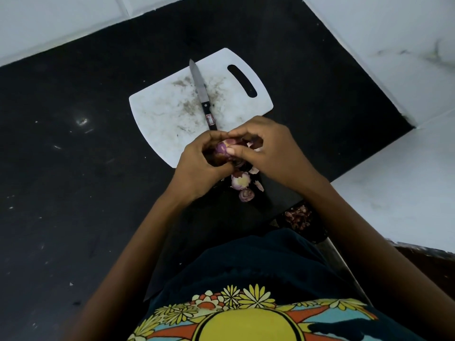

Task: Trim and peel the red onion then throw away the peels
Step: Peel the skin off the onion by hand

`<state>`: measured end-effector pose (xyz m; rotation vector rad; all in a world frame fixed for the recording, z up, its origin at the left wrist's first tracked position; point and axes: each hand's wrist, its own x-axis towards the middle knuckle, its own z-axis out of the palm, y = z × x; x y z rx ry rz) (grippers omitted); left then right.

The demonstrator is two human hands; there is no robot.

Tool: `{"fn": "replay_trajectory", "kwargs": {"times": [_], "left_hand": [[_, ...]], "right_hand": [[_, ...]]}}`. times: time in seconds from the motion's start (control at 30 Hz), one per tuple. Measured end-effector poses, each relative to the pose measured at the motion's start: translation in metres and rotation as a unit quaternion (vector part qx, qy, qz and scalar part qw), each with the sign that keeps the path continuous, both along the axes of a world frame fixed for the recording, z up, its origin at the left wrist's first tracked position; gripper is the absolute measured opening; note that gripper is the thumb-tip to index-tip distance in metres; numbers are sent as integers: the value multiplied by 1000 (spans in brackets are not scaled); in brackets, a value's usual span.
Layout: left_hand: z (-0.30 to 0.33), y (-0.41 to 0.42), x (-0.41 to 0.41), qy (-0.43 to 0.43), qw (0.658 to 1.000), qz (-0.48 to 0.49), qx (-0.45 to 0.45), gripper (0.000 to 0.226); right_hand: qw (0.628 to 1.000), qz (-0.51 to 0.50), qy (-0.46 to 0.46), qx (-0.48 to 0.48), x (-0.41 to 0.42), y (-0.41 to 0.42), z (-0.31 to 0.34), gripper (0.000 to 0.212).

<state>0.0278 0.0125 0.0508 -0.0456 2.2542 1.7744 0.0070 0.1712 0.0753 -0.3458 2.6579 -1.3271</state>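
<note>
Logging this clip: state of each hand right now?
Left hand: closed around the red onion.
Right hand: fingers pinched at the onion's skin, peeling; the exact grip is hidden.

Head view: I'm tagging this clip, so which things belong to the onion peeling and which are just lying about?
Part of the job:
- red onion, held by left hand and right hand
- peels on the counter under the hands
- knife, resting on the cutting board
- container of peels below the counter edge

Lying about:
- black counter
- white wall tiles
</note>
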Motion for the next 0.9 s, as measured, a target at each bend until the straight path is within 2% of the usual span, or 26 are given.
{"fn": "replay_trajectory", "kwargs": {"times": [0.07, 0.23, 0.37, 0.7, 0.83, 0.9], "left_hand": [[0, 0, 1, 1, 1000, 5, -1, 54], [3, -2, 4, -12, 1000, -4, -12, 82], [5, -4, 4, -5, 1000, -16, -22, 83], [6, -6, 3, 30, 996, -64, -50, 84], [6, -7, 2, 29, 997, -67, -33, 85], [7, -8, 2, 25, 998, -62, -20, 85]], "right_hand": [[1000, -13, -1, -9, -2, 0, -1, 20], [1000, -5, 3, 19, -6, 1, 3, 12], [997, 49, -54, 16, -8, 8, 12, 22], [997, 53, -17, 48, -10, 7, 10, 10], [999, -16, -41, -2, -9, 9, 3, 7], [989, -81, -92, -86, -10, 11, -3, 8]]}}
